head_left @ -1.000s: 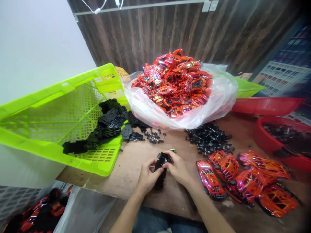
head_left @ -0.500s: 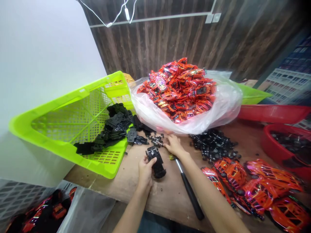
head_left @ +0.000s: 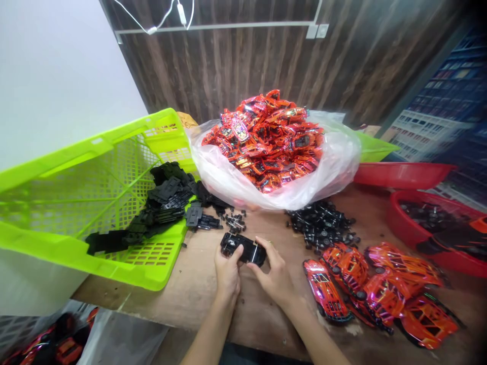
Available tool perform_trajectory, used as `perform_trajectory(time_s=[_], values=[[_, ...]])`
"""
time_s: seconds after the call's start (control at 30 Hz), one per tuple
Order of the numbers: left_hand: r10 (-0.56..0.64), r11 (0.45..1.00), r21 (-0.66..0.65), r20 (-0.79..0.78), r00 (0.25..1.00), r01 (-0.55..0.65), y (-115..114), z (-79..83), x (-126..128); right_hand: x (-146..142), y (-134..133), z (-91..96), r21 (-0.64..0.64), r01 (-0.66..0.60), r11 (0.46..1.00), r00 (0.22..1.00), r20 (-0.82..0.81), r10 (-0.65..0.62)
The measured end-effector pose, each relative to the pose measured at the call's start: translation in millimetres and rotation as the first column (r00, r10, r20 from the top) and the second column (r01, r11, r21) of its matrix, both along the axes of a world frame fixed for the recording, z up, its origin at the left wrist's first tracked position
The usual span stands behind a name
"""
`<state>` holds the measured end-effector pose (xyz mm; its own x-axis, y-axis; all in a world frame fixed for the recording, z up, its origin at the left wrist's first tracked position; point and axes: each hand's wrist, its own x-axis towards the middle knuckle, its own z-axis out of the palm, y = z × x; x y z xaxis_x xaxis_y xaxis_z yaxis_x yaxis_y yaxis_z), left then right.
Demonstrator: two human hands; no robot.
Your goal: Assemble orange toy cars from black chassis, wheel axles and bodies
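A black toy car chassis (head_left: 247, 247) is tilted above the brown tabletop, its left end pinched between the thumb and fingers of my left hand (head_left: 227, 263). At its right end, a silver wheel axle (head_left: 254, 252) lies across the chassis. The thumb and index finger of my right hand (head_left: 272, 268) close on the two ends of that axle. Just behind the chassis is a small group of loose axles with wheels (head_left: 236, 222). Black chassis parts (head_left: 194, 215) lie left of these axles.
A tipped green basket (head_left: 167, 274) with black chassis stands left. Behind is a white plastic bag (head_left: 342, 167) heaped with red car shells. Wheel axles (head_left: 323, 225) and orange-red toy cars (head_left: 329, 294) lie right. A dark and orange shape (head_left: 452, 237) reaches over a red basin (head_left: 395, 215).
My right hand has come from the small axle group to the chassis, with an axle in its fingers. My left hand has turned the chassis sideways. The hammer seen earlier is out of sight.
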<state>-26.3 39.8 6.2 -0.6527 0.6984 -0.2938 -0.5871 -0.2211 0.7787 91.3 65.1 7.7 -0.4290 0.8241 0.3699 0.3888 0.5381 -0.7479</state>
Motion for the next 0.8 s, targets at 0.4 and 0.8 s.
perform_trajectory(time_s=[0.4,0.8], values=[[-0.135,0.987,-0.085,0.026,0.990,0.137,2,-13.9,-20,-31,155,93.3,0.123,0.326,0.937,0.852,0.392,-0.348],[-0.108,0.993,-0.041,-0.019,0.994,0.107,15,-64.1,-26,-1,217,155.9,0.164,0.481,0.862,0.679,0.553,-0.484]])
